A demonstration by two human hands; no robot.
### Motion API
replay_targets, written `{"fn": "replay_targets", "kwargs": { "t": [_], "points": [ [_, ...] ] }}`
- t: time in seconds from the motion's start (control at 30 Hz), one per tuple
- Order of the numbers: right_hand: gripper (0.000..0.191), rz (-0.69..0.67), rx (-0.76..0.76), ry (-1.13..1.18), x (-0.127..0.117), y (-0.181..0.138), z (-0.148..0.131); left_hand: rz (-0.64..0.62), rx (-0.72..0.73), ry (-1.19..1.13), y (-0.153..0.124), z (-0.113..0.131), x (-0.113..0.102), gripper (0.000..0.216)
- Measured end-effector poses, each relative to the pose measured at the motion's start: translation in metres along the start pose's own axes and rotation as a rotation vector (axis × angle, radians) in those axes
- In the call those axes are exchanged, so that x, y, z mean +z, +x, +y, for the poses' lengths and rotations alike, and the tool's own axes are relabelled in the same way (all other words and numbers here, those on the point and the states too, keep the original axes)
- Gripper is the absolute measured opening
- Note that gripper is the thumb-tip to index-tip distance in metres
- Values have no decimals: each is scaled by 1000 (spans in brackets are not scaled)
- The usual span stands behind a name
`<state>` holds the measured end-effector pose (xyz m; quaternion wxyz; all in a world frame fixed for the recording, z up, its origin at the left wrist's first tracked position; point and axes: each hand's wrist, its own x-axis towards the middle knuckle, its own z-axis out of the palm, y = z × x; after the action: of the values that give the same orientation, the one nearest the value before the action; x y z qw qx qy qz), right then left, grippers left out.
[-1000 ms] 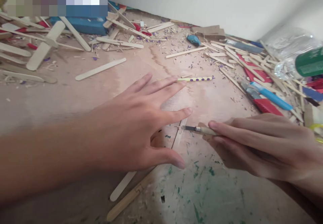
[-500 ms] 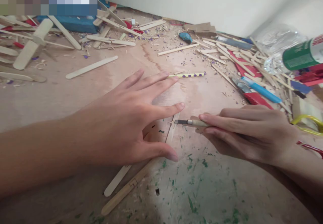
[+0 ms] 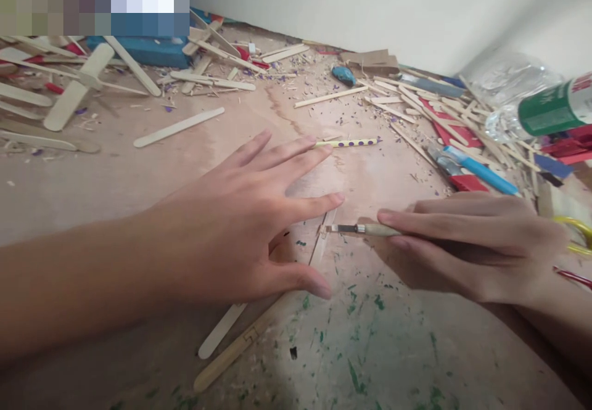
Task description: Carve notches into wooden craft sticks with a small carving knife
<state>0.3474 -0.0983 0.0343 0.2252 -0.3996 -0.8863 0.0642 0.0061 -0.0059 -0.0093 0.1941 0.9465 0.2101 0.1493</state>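
My left hand [image 3: 259,219] lies spread over a pale craft stick [image 3: 319,246], thumb and forefinger on either side of the stretch being cut. Its other fingertips reach a yellow pencil with purple dots [image 3: 356,143]. My right hand [image 3: 467,243] is closed round the handle of a craft knife [image 3: 370,230]. The blade tip meets the stick, where small shavings curl up. Below my left hand, a rounded stick end [image 3: 222,331] shows, beside a browner craft stick [image 3: 238,351] with drawn lines. My palm hides the middle of these sticks.
Craft sticks [image 3: 78,86] and a blue box [image 3: 143,51] crowd the far left. At the right lie split sticks, a blue-handled cutter [image 3: 481,169], a plastic bottle [image 3: 546,111] and yellow scissor handles [image 3: 576,234]. A white wall [image 3: 370,6] rises behind.
The whole view has shifted slightly, so things sit a little farther right and lower. Both hands keep their poses, and the knife blade stays at the same spot on the stick.
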Motion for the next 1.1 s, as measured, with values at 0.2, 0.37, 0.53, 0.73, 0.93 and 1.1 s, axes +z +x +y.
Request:
{"fn": "replay_targets", "kwargs": {
  "t": [0.2, 0.37, 0.53, 0.73, 0.93, 1.1],
  "points": [
    [27, -46, -130, 10, 9, 3, 3, 13, 11, 33, 0, 0, 1, 99],
    [26, -66, -159, -26, 6, 0, 4, 14, 19, 48, 0, 0, 0, 100],
    [32, -2, -97, -48, 6, 0, 1, 13, 19, 43, 0, 1, 1, 99],
    [23, -76, -179, 6, 7, 5, 3, 15, 16, 53, 0, 1, 0, 101],
    [26, -32, -75, -47, -2, -1, 3, -39, -10, 81, 3, 8, -9, 101],
    [34, -17, -45, -46, -1, -4, 3, -32, -12, 79, 2, 9, -8, 101]
  ]
}}
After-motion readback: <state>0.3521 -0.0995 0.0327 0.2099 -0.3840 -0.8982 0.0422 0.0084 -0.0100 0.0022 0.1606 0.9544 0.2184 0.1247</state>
